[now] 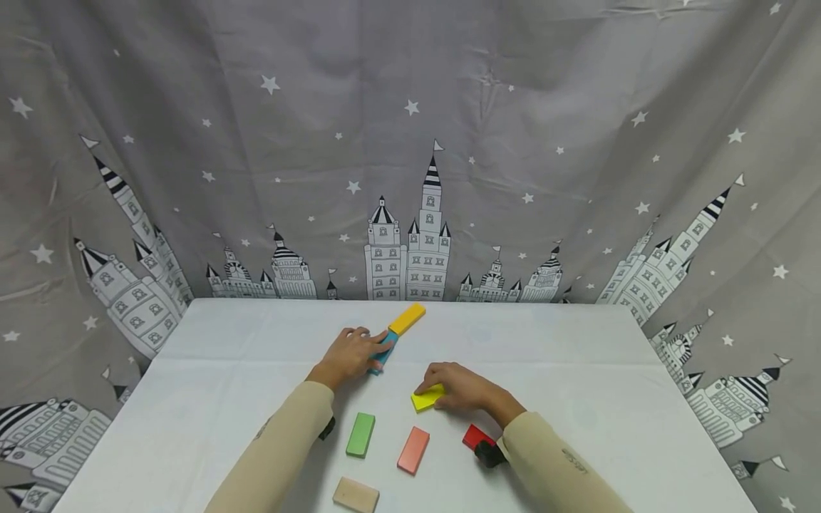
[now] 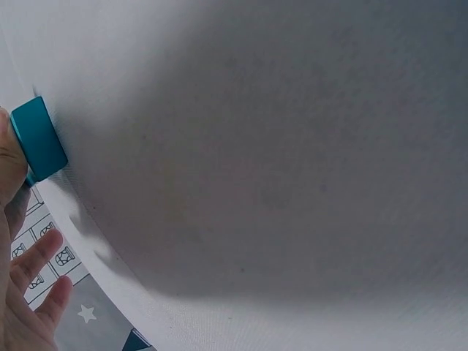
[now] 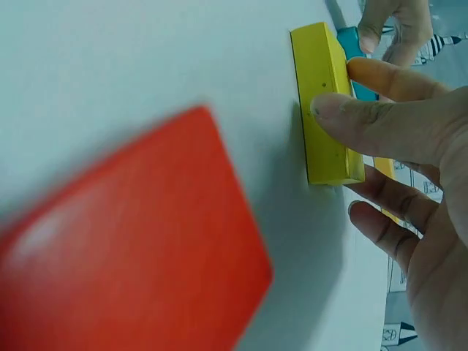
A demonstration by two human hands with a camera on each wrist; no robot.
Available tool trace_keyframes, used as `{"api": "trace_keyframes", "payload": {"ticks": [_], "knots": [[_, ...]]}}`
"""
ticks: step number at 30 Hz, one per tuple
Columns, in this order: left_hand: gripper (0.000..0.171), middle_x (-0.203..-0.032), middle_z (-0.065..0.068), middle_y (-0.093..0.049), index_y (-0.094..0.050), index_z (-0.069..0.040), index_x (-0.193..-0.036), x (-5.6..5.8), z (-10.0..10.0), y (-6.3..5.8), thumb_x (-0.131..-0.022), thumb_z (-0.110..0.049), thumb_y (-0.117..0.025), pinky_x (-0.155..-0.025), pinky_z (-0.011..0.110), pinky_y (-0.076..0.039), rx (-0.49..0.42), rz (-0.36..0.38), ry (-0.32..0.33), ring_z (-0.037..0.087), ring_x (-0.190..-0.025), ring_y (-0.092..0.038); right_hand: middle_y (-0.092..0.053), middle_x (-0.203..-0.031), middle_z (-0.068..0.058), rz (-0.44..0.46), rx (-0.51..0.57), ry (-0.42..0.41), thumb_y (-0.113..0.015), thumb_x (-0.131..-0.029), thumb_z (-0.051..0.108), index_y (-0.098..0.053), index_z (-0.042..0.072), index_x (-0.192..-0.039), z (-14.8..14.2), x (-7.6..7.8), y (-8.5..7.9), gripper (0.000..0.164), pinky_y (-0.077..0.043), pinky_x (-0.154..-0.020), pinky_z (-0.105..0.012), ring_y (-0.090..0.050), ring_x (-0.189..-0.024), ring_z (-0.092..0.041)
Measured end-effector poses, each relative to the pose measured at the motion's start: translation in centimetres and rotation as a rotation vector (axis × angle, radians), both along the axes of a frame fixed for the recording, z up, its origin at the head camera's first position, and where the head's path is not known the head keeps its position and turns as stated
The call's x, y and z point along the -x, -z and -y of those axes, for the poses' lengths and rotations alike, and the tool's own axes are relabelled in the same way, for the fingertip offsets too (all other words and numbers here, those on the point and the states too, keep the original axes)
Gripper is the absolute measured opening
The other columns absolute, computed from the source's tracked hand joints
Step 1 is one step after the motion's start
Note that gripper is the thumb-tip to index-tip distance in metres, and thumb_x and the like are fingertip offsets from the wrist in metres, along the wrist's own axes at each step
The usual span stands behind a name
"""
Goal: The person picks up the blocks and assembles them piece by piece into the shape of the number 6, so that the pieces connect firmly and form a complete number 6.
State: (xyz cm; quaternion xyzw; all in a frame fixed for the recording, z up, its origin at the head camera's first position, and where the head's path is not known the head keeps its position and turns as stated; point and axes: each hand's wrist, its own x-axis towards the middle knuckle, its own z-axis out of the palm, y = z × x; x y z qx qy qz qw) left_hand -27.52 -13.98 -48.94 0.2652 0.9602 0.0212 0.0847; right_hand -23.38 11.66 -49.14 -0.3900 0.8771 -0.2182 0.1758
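Observation:
My left hand (image 1: 348, 355) pinches a blue block (image 2: 40, 139) between thumb and fingers on the white table. The far end of that block meets an orange-yellow block (image 1: 408, 318), and the two form a slanting line. To the right and closer to me, my right hand (image 1: 463, 387) grips a bright yellow block (image 3: 319, 77). In the right wrist view the thumb lies on one face of it and fingertips are at the opposite side. A red block (image 1: 475, 435) lies beneath my right wrist, partly covered by the black wrist camera.
Between my forearms lie a green block (image 1: 360, 435) and a salmon-pink block (image 1: 413, 450). A plain wooden block (image 1: 355, 495) is nearest the front. Behind the white table (image 1: 545, 342) hangs a grey curtain (image 1: 487, 100) printed with castles and stars.

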Motion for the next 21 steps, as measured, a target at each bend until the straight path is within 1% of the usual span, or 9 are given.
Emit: {"api": "trace_keyframes", "payload": {"ticks": [6,9,15,19,21], "knots": [[0.061,-0.151,-0.005,-0.039,-0.047,-0.028,-0.143,0.0,-0.1,0.0,-0.086,-0.042,-0.064,-0.106,0.053,-0.033,-0.003,-0.001,0.000,0.031,-0.131,-0.043,-0.062,-0.106,0.004,-0.003,0.017,-0.012,-0.074,-0.084,0.007,-0.071,0.015,-0.118,1.3,0.7,0.1,0.035,-0.047,-0.092,-0.025,-0.054,-0.096,-0.008],[0.062,-0.151,-0.005,-0.039,-0.047,-0.028,-0.143,0.0,-0.1,0.0,-0.086,-0.042,-0.065,-0.106,0.054,-0.033,-0.005,-0.001,0.001,0.031,-0.131,-0.043,-0.063,-0.106,0.003,-0.001,0.028,0.003,-0.074,-0.084,0.006,-0.071,0.013,-0.118,1.9,1.0,0.1,0.035,-0.047,-0.092,-0.024,-0.054,-0.096,-0.008],[0.061,-0.151,-0.004,-0.039,-0.047,-0.028,-0.143,0.0,0.0,0.1,-0.086,-0.042,-0.065,-0.105,0.054,-0.034,0.006,-0.006,0.006,0.031,-0.130,-0.043,-0.067,-0.108,-0.001,0.029,0.068,0.050,-0.074,-0.082,0.003,-0.070,0.005,-0.116,3.3,1.1,0.1,0.034,-0.047,-0.095,-0.028,-0.058,-0.100,-0.012],[0.061,-0.151,-0.005,-0.039,-0.047,-0.028,-0.143,-0.1,0.0,0.1,-0.086,-0.042,-0.065,-0.105,0.053,-0.034,0.008,-0.004,-0.002,0.031,-0.130,-0.044,-0.066,-0.107,0.001,0.026,0.060,0.071,-0.074,-0.083,0.005,-0.070,0.007,-0.115,4.1,1.3,0.4,0.033,-0.046,-0.095,-0.026,-0.056,-0.099,-0.010],[0.061,-0.151,-0.005,-0.039,-0.048,-0.028,-0.143,-0.1,-0.1,0.1,-0.086,-0.042,-0.065,-0.106,0.053,-0.034,0.001,-0.005,-0.002,0.030,-0.130,-0.043,-0.065,-0.106,0.003,0.009,0.052,0.081,-0.075,-0.083,0.006,-0.071,0.008,-0.115,4.4,1.3,0.6,0.033,-0.045,-0.094,-0.025,-0.055,-0.098,-0.008]]}}
